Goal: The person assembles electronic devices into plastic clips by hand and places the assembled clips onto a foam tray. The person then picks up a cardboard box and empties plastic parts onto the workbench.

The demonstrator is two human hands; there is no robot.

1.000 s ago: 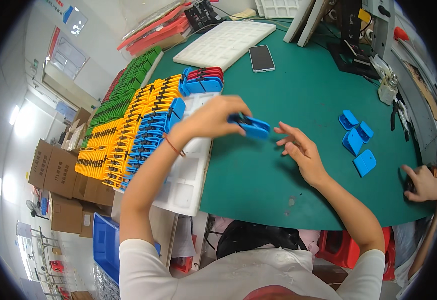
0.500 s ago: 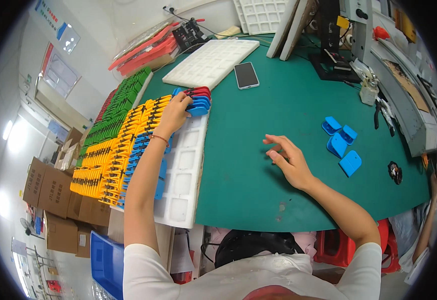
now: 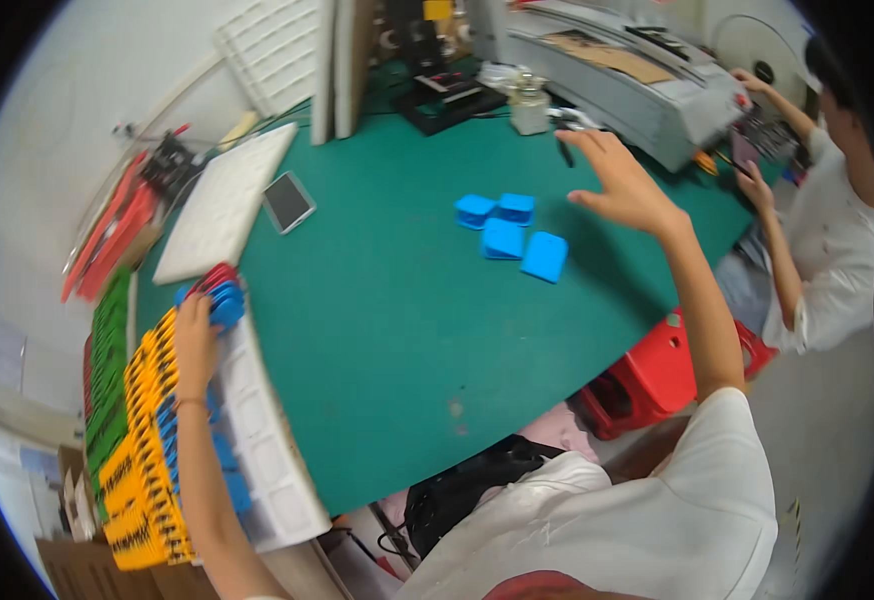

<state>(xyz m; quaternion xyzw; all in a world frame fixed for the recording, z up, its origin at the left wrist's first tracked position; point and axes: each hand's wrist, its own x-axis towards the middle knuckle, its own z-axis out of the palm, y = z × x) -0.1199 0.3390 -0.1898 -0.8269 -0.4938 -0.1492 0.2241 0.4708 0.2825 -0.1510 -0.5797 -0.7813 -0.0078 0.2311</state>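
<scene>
Blue clips (image 3: pixel 227 306) sit right at the fingertips of the left hand (image 3: pixel 195 325), with red clips (image 3: pixel 220 275) just beyond them at the far end of a white foam tray (image 3: pixel 275 462). The left fingers lie close together and point down over this end of the row; the hand is blurred and covers its own grip, so I cannot tell whether they pinch a clip or only touch one. Nearer the body from those fingers, more blue clips run down the tray beside its bare pockets, while yellow clips (image 3: pixel 140 470) stand packed to the fingers' left and green clips (image 3: pixel 107 385) farther left again. Beyond the left fingertips lies a white foam board (image 3: pixel 229 205), and off to their right, also farther away, a phone (image 3: pixel 289 203) rests on the green table mat (image 3: pixel 377 350). The right hand (image 3: pixel 622 182) hangs above the mat with nothing in it, its fingers extended and the thumb held well apart from them. To the left of that thumb, a little nearer the body, four loose blue pieces (image 3: pixel 503 240) lie clustered. A small glass bottle (image 3: pixel 530 110) stands beyond the right fingertips, slightly left, and a red stool (image 3: pixel 657 372) is below, toward the body.
</scene>
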